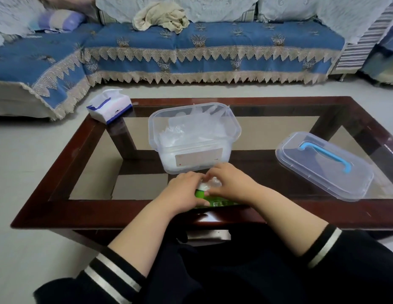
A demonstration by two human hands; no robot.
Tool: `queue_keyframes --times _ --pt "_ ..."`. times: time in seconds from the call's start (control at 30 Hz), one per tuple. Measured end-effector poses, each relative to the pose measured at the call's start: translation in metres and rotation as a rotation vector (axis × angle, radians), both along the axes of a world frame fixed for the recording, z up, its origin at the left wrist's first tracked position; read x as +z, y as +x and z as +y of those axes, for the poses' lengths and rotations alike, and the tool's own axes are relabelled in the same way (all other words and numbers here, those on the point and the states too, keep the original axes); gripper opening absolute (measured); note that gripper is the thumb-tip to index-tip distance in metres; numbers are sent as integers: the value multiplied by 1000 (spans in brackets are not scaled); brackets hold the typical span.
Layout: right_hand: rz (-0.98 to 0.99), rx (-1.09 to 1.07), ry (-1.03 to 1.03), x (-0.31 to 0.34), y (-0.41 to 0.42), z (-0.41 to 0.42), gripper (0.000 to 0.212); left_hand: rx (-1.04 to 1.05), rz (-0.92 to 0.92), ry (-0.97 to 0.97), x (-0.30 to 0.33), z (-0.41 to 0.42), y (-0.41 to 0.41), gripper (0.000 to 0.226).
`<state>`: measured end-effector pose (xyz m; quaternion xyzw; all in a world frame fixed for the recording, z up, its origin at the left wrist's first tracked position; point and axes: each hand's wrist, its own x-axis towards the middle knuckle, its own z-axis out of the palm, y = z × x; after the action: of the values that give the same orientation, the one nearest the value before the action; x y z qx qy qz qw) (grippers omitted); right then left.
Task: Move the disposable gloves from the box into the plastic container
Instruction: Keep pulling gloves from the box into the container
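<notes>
A green glove box [213,201] lies at the near edge of the glass coffee table, mostly hidden under my hands. My left hand [185,191] holds the box's left end. My right hand [229,183] rests over the box top, and its fingers pinch clear disposable gloves [210,184] that stick out of the opening. Just behind stands the open clear plastic container [233,126], with several crumpled clear gloves [191,132] inside it.
The container's clear lid [301,172] with a blue handle lies on the table to the right. A tissue pack [109,108] sits at the far left corner. The dark wood table frame [59,172] surrounds glass panes. A blue sofa stands behind.
</notes>
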<state>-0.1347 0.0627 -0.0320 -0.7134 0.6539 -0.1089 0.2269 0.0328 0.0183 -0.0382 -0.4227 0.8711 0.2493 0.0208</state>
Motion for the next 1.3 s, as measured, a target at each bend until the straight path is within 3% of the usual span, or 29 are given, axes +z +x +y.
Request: queue_keyframes --times 0.3,0.53,0.67,0.9,0.97,1.03,1.1,1.17,1.2,1.23,1.3 --pt "-108 -147 -65 -14 5 -7 13 61 12 -29 -11 -2 -2 70" --pt "-33 -139 -138 -15 9 -8 11 107 -4 24 -16 -6 -2 74" --pt "-279 -271 -178 -9 8 -3 13 133 32 32 -17 -6 -1 69" --pt "-993 -451 -573 40 6 7 22 107 -5 8 -21 -7 -3 71" --pt "-1081 -407 -666 55 6 10 20 66 -30 -23 -19 -7 -1 70" --pt "-1009 -330 -767 61 6 13 17 117 160 -31 -10 -5 2 51" --pt "-819 -244 -861 54 6 14 11 373 620 110 16 2 5 19" --pt "-637 -196 -901 42 8 15 3 549 1012 451 46 4 6 55" --pt "-569 -179 -918 38 10 15 9 538 1105 601 58 1 8 68" --pt "-508 -150 -937 34 12 15 13 501 1137 693 69 -1 9 78" --pt "-397 -92 -1000 32 13 14 15 366 1064 656 86 -4 7 73"
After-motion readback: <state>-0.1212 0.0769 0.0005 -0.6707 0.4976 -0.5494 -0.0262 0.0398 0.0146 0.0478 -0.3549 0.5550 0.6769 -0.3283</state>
